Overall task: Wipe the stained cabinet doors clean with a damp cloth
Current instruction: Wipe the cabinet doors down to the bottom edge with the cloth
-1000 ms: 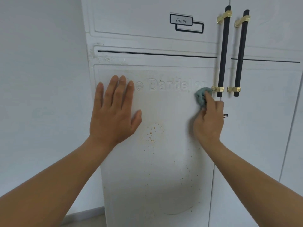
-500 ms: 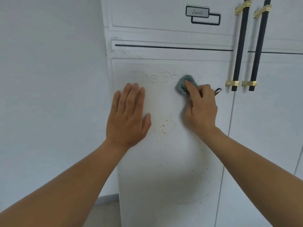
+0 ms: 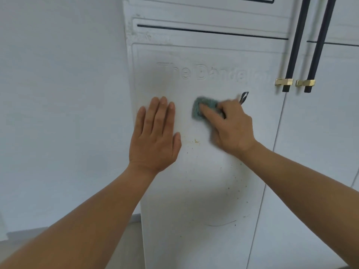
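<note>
— Where's the cloth?
— Pressed on the door, below its raised lettering; right hand grip clamped on it.
— And the left hand?
— Flat on the door, grip apart, beside the orange specks.

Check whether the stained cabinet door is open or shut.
Shut. The stained door lies flush with the neighbouring door, only a thin seam between them; no interior shows.
</note>
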